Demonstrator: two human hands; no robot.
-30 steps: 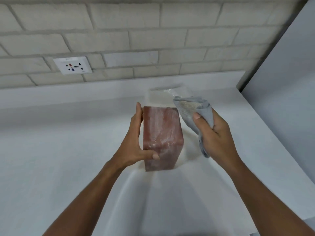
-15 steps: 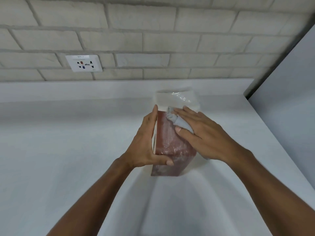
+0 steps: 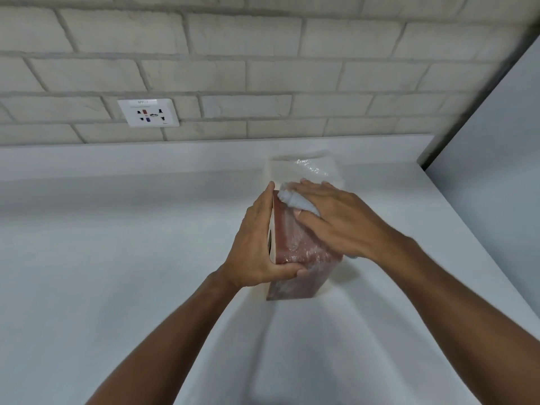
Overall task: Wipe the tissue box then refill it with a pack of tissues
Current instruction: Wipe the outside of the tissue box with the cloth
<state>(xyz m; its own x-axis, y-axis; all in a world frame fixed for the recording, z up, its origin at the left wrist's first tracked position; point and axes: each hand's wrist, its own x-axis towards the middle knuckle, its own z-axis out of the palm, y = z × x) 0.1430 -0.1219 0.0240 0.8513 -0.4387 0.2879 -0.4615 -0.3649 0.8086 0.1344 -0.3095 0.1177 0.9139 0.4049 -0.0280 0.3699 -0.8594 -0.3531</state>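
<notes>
- Brought the cloth (image 3: 293, 198) down onto the tissue box (image 3: 295, 244) with the right hand (image 3: 336, 220); a second earlier, held it bunched in the air just beside the box, apart from it.
- Pressed the right fingers (image 3: 315, 187) straight and close together over the cloth at the far end of the box's reddish face, with a fold pinched between thumb and forefinger.
- Clasped the box with the left hand (image 3: 257, 247): fingers (image 3: 267, 200) laid together along its left side, thumb hooked round the near edge, much as in both earlier frames.
- Kept the box standing on end and tilted, foot on the desk (image 3: 117, 258), just in front of the clear-wrapped pack of tissues (image 3: 304, 169).
- Barely shifted the cloth from its place half a second earlier, still near the far end of the face.
- Judged from this: wiping properly begun, with contact made on one face only; other faces probably still to do.
- Left the refill unstarted, the pack untouched behind the box; could not tell whether opened.
</notes>
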